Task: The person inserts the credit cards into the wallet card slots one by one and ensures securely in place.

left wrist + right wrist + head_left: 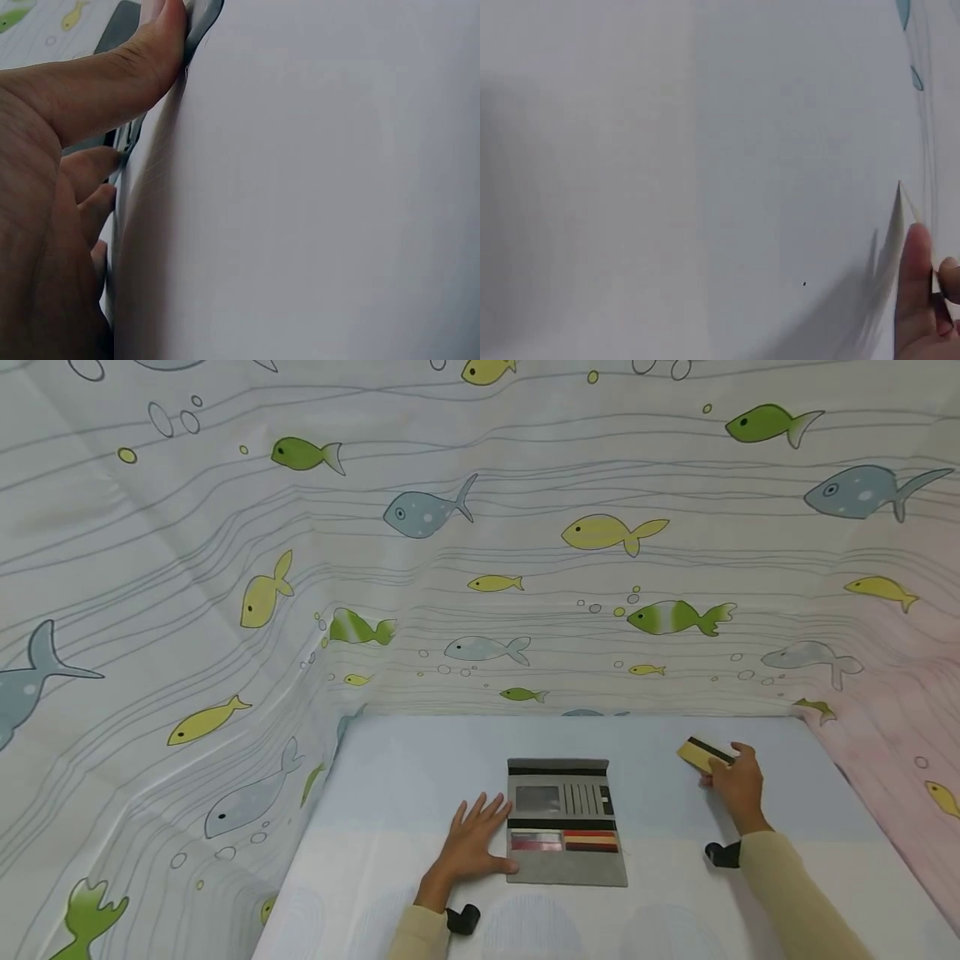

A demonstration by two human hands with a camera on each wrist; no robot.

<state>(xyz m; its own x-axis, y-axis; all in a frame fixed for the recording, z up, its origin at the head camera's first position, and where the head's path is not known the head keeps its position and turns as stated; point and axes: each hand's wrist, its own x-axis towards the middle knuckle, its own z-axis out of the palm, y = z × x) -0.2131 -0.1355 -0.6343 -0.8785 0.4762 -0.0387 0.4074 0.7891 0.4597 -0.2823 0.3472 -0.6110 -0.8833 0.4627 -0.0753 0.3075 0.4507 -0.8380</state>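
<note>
An unfolded grey wallet (566, 868) lies on the table, with a clear window and card slots in its upper part and several cards (591, 841) tucked in its lower pockets. Along its left edge rests my left hand (472, 843), fingers spread and thumb touching the lower left corner. In the left wrist view the thumb (127, 82) presses on the wallet's edge. To the right and farther back, my right hand (738, 785) pinches a yellow card (701, 756) with a dark stripe, held above the table. The right wrist view shows the card (894, 240) nearly edge-on.
A pale cloth covers the table (420, 752). Behind and beside it hang curtains (525, 610) printed with fish. Black wrist-camera mounts (463, 919) sit at both wrists.
</note>
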